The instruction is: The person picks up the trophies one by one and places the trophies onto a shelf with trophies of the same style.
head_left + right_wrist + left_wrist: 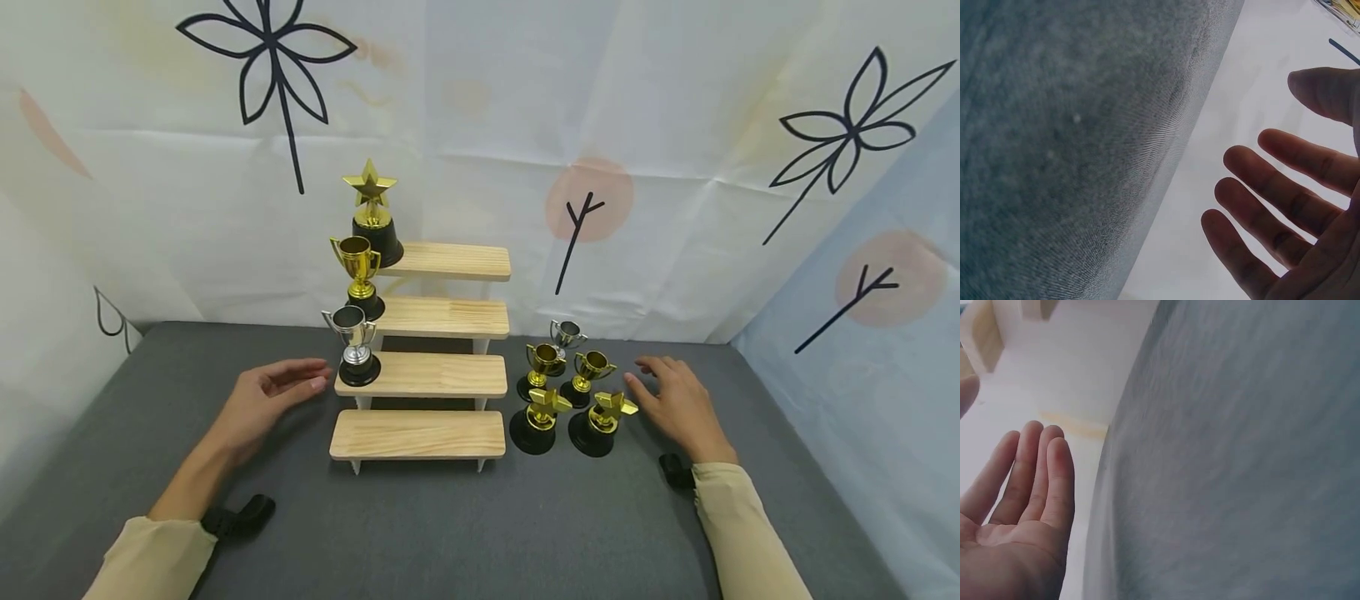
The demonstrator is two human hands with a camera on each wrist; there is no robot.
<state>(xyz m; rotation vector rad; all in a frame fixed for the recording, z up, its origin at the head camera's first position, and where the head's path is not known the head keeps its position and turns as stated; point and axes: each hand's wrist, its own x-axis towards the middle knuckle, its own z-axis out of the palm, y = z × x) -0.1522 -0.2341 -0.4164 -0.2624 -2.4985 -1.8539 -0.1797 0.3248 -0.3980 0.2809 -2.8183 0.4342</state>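
Observation:
My left hand (258, 406) is just left of a four-step wooden stand, its fingers loosely bent around nothing. In the left wrist view the left hand (1019, 512) shows a bare palm. Right of the stand, my right hand (681, 407) is beside a group of small trophies, fingers spread and holding nothing. The right hand (1297, 212) is likewise bare in the right wrist view. A gold star trophy (372, 212) stands on the top step, a gold cup trophy (360, 271) on the one below, and a silver cup trophy (356, 342) on the third.
The bottom step (417, 435) is bare wood. Grouped on the grey table (450, 533) are a silver cup (567, 335), two gold cups (545, 361) and two gold star trophies (535, 425). A patterned white cloth (480, 108) hangs behind.

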